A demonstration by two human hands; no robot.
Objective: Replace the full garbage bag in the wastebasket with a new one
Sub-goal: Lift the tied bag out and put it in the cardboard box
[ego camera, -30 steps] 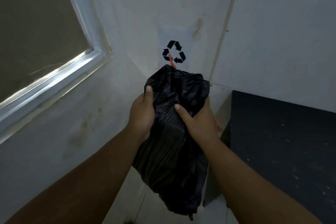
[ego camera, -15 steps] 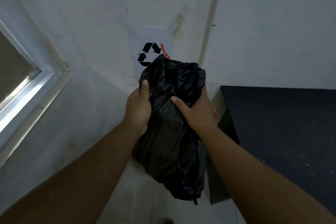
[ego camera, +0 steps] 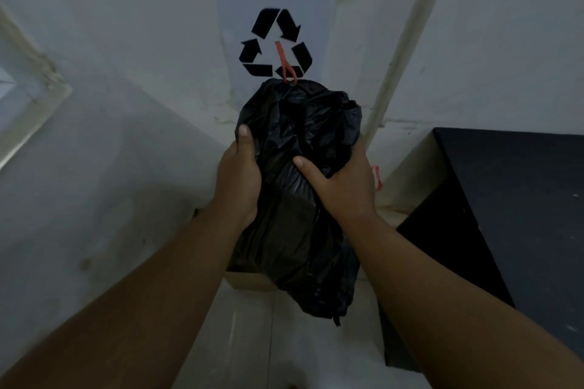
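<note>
A full black garbage bag (ego camera: 294,230) hangs in the air in front of me, bulging and crumpled. A red drawstring (ego camera: 284,65) sticks up from its tied top. My left hand (ego camera: 238,178) grips the bag's left side, and my right hand (ego camera: 343,186) clasps its right side with the thumb pressed across the front. A second bit of red drawstring (ego camera: 377,177) shows just behind my right hand. Below the bag, a tan rim (ego camera: 249,281) of some container peeks out; most of it is hidden by the bag.
A white wall carries a paper sheet with a black recycling symbol (ego camera: 275,41) straight ahead. A dark cabinet (ego camera: 512,215) stands at the right. A window frame (ego camera: 28,110) is at the far left. Pale floor tiles (ego camera: 284,350) lie below.
The view has swung left and drawn nearer, so the window has slid almost out of sight. Both hands keep the same hold on the bag, which now sits below the recycling symbol.
</note>
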